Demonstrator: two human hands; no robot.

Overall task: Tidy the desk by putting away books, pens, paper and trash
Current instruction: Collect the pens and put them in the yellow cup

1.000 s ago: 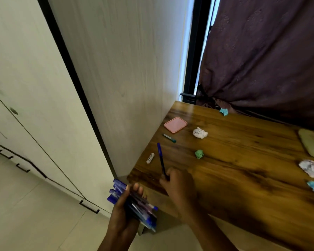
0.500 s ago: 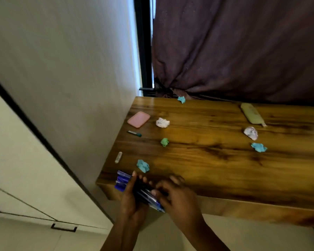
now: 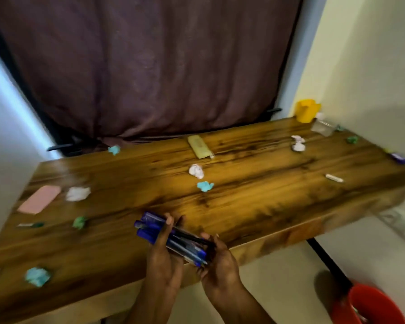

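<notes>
Blue pens [image 3: 150, 226] bundled in both hands
Left hand [image 3: 165, 263] grips the bundle's middle, right hand [image 3: 221, 267] curls round its tip end, over the desk [image 3: 243, 206] edge; crumpled paper [image 3: 205, 186] lies beyond and left of them

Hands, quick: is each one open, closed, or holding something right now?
The left hand grips the bundle of blue pens.
The right hand holds the same bundle at its near end, fingers curled round it.

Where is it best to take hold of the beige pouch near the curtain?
Pinch the beige pouch across its narrow middle, from above: it lies flat on the desk, long and slim, bare wood along both long sides. The right hand must first leave the pens.
</notes>
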